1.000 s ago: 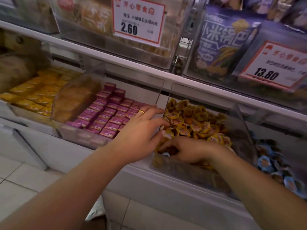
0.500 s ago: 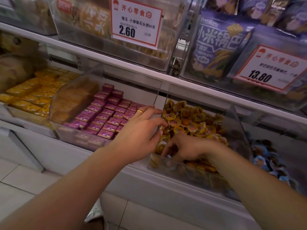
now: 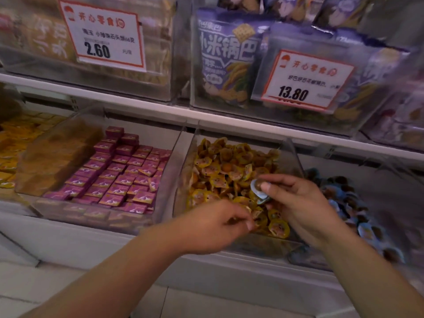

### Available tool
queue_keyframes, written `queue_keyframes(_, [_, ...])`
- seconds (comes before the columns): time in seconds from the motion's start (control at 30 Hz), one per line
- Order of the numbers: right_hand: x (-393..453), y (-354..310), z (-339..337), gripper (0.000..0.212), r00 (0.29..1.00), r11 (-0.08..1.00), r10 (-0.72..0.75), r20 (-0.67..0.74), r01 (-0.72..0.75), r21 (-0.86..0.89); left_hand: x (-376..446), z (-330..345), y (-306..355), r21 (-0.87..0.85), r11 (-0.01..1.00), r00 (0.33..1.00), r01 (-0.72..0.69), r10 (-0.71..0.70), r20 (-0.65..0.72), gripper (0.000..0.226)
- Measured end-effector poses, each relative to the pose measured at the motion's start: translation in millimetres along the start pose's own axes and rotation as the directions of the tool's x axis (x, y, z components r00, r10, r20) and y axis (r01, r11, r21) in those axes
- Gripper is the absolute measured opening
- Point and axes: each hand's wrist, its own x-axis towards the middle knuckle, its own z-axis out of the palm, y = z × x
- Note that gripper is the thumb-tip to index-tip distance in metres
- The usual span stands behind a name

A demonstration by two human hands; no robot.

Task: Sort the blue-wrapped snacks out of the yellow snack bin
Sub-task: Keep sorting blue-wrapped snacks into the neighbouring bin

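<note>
- Clear plastic bin of yellow-wrapped round snacks (image 3: pixel 231 171), centre of frame, heaped loose; its front wall (image 3: pixel 259 246) is see-through.
- Right hand (image 3: pixel 296 203), centre right over the bin, pinches a small blue-wrapped round snack (image 3: pixel 256 187) between thumb and fingers, held just above the yellow pile.
- Left hand (image 3: pixel 215 226), lower centre at the bin's front, fingers curled among the yellow wrappers; grip unclear, too blurred to tell.
- Clear bin of blue-wrapped round snacks (image 3: pixel 358 214), right edge, just beside the yellow bin.
- Clear bin of purple square packets (image 3: pixel 119 177), left of centre, in neat rows.
- Versus half a second ago: right hand was buried in the pile, now lifted with the blue piece; left hand dropped from the bin's edge into the front.
</note>
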Motion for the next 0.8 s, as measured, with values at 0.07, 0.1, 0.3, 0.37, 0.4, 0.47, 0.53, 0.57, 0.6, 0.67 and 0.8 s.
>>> queue_keyframes(0.07, [-5.3, -1.3, -4.4, 0.040, 0.999, 0.998, -0.041, -0.029, 0.040, -0.053, 13.8, 4.3, 2.8, 0.018, 0.999, 0.984, 0.031, -0.034, 0.172, 0.029])
queue_keyframes(0.1, [-7.1, -3.4, -5.7, 0.037, 0.996, 0.995, -0.073, -0.041, 0.070, -0.068, 21.3, 4.0, 1.6, 0.042, 0.998, 0.975, 0.042, -0.050, 0.217, 0.031])
queue_keyframes(0.3, [-10.3, -11.3, -24.2, 0.017, 0.986, 0.979, -0.154, -0.063, 0.143, -0.146, 52.2, -15.8, -28.6, 0.434, 0.897, 0.962, 0.082, -0.185, 0.201, 0.026])
queue_keyframes(0.37, [-12.8, -11.4, -30.3, 0.017, 0.984, 0.942, -0.179, -0.014, 0.167, -0.291, 55.3, -21.5, -39.7, 0.561, 0.819, 0.972, 0.121, -0.213, 0.101, 0.032])
queue_keyframes(0.4, [-14.5, -10.8, -30.6, 0.018, 0.981, 0.898, -0.190, 0.040, 0.190, -0.397, 55.8, -22.2, -42.1, 0.600, 0.789, 0.978, 0.137, -0.204, 0.045, 0.035])
queue_keyframes(0.47, [-16.4, -7.9, -28.2, 0.022, 0.954, 0.690, -0.235, 0.189, 0.300, -0.659, 54.7, -21.4, -42.5, 0.576, 0.805, 0.989, 0.145, -0.116, -0.087, 0.034])
queue_keyframes(0.53, [-16.5, -5.7, -21.6, 0.031, 0.914, 0.449, -0.243, 0.326, 0.403, -0.797, 50.2, -20.1, -38.8, 0.441, 0.891, 0.983, 0.108, -0.030, -0.180, 0.031])
queue_keyframes(0.57, [-16.2, -5.7, -19.3, 0.033, 0.908, 0.408, -0.224, 0.353, 0.417, -0.812, 46.5, -18.9, -35.3, 0.349, 0.934, 0.985, 0.081, -0.022, -0.169, 0.029])
queue_keyframes(0.6, [-16.2, -6.8, -18.2, 0.034, 0.911, 0.405, -0.208, 0.357, 0.412, -0.816, 42.9, -17.1, -31.5, 0.260, 0.964, 0.995, 0.058, -0.035, -0.095, 0.025])
queue_keyframes(0.67, [-16.9, -10.3, -17.3, 0.032, 0.920, 0.433, -0.191, 0.343, 0.392, -0.812, 38.4, -12.5, -24.1, 0.132, 0.989, 0.978, 0.066, -0.090, 0.190, 0.022])
queue_keyframes(0.8, [-16.3, -11.9, -15.3, 0.031, 0.933, 0.427, -0.120, 0.340, 0.358, -0.831, 39.3, -14.7, -22.9, 0.122, 0.969, 0.888, 0.214, -0.245, 0.389, 0.030])
